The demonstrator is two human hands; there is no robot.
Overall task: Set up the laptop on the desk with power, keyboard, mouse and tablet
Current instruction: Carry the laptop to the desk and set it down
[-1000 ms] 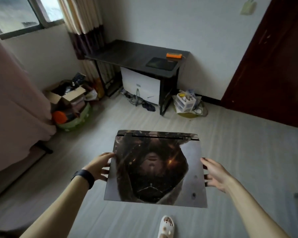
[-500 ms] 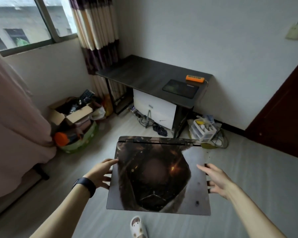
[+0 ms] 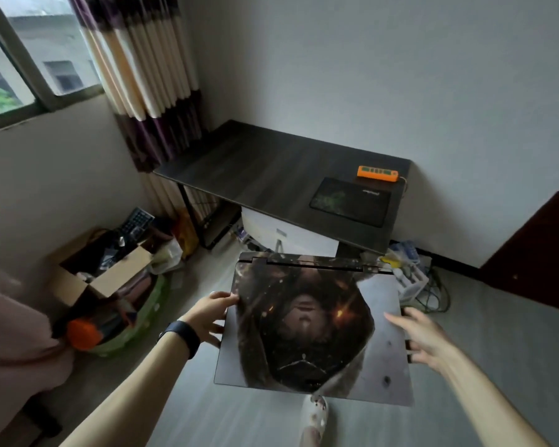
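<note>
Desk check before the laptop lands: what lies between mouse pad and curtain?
Head view: only bare desk between the mouse pad and the curtain.

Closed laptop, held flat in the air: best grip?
Take the laptop by its mid side edges, one hand from each side, thumb on the lid, fingers underneath. It is a wide, thin, closed slab, level, hinge edge away from the person, so side holds should balance it. The left hand and right hand hold it so.

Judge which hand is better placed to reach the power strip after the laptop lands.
Right, likely: the strip sits at the desk's right end, on the side of the right hand; the left hand holds the laptop's left edge.
</note>
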